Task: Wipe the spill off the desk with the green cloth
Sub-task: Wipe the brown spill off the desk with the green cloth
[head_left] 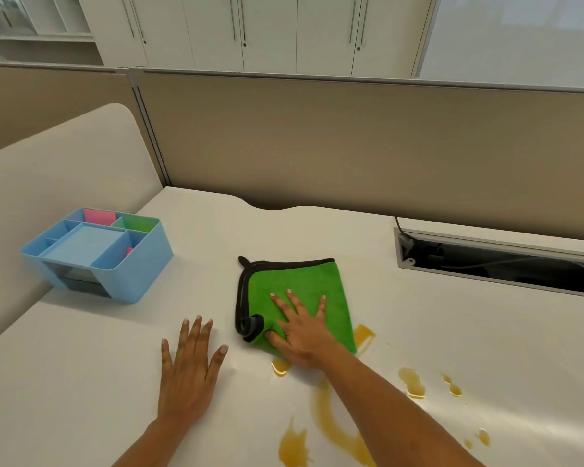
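A folded green cloth [294,284] with black trim lies flat in the middle of the white desk [81,348]. My right hand [300,332] presses down on its near part, fingers spread, thumb at the cloth's left corner. An amber spill [331,423] spreads in puddles and streaks on the desk just near and right of the cloth, partly under my right forearm. More drops [412,382] lie further right. My left hand [189,372] rests flat on the bare desk left of the cloth, fingers apart, holding nothing.
A light blue desk organiser [129,264] with pink and green notes stands at the left rear. An open cable tray slot [499,261] with wires is set into the desk at the right rear. A beige partition [351,146] closes the back.
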### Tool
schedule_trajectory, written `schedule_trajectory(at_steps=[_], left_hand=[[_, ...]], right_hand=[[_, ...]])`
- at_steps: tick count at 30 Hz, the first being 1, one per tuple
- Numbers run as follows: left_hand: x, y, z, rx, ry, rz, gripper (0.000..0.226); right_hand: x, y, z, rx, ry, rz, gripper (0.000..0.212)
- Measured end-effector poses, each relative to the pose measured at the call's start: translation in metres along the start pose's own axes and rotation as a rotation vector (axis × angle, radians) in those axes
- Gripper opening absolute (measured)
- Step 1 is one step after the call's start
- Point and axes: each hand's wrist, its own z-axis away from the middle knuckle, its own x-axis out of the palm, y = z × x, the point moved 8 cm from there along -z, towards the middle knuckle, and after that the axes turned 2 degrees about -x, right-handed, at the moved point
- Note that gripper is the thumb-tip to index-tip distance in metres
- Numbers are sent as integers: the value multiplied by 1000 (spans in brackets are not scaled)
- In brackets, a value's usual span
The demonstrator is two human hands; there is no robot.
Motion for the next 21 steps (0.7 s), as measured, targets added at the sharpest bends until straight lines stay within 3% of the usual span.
schedule_trajectory(at_steps=[15,17,19,20,21], left_hand=[[0,0,13,-14,-24,-16,124],[1,-1,13,-19,-22,-11,123],[1,-1,13,-10,-19,-14,122],[2,-1,13,-7,-18,-14,122],[2,-1,13,-2,-19,-13,122]], right_hand=[[-12,120,75,374,71,-121,53],[-13,130,87,422,87,-133,65],[-14,138,100,463,117,-145,101],[-15,142,106,489,124,-156,106],[-14,146,113,515,135,-167,94]])
